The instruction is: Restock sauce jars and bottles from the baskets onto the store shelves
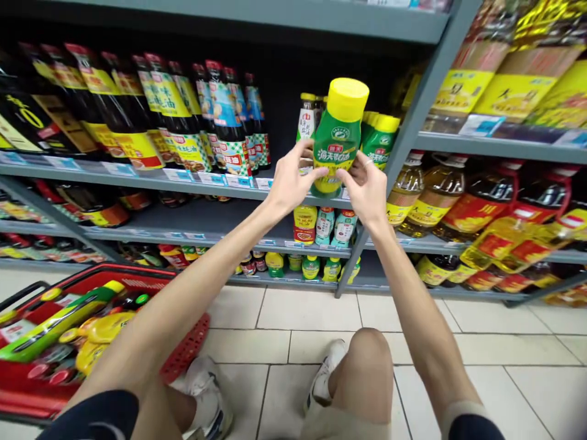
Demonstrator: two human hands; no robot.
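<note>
A green squeeze bottle (337, 140) with a yellow cap is held upright in front of the middle shelf. My left hand (293, 177) grips its left side, thumb across the front label. On the other side my right hand (367, 186) has its thumb on the lower label, the fingers curled behind. Just behind, similar green bottles with yellow caps (381, 140) stand on the shelf at the right. A dark bottle with a white label (306, 116) is partly hidden behind the held one.
Dark sauce bottles (178, 116) fill the shelf's left part. Large oil bottles (477, 201) stand on racks to the right. A red basket (183, 348) full of bottles sits on the tiled floor (312, 308) at lower left. A grey upright post (424, 91) divides the shelves.
</note>
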